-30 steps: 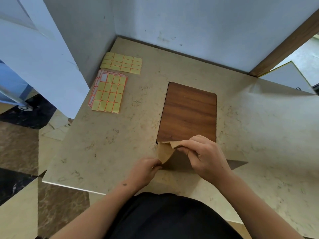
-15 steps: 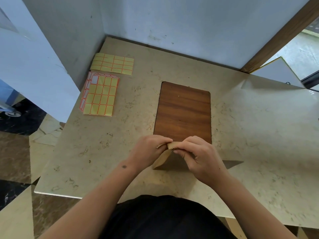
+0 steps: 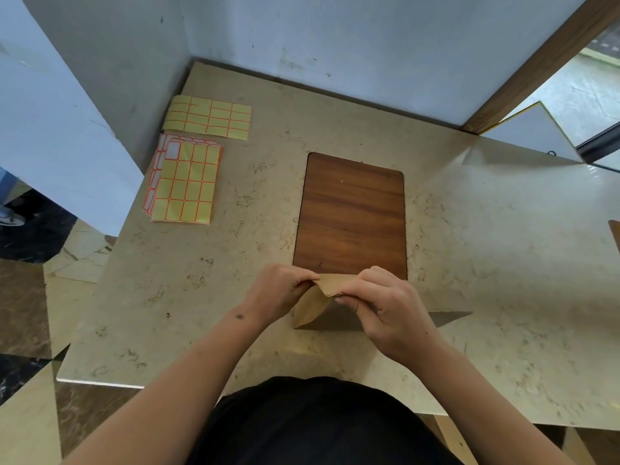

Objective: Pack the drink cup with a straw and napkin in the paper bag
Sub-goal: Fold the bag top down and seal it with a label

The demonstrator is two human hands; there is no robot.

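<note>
Head view — left hand (image 3: 275, 292), apart at the bag's lower corner 1 s ago, now up beside right hand (image 3: 385, 303), both sets of fingers (image 3: 349, 292) pinching top edge of paper bag (image 3: 310, 305) at near bench (image 3: 201, 297) edge — mouth prob. being opened; cup, straw, napkin not in view.

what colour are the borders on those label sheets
Orange-red borders around pale yellow labels on both sticker sheets, seen in the head view.

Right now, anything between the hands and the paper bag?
Nothing visible. The left hand and right hand both already pinch the paper bag at its top edge. No cup, straw or napkin is in view.
</note>
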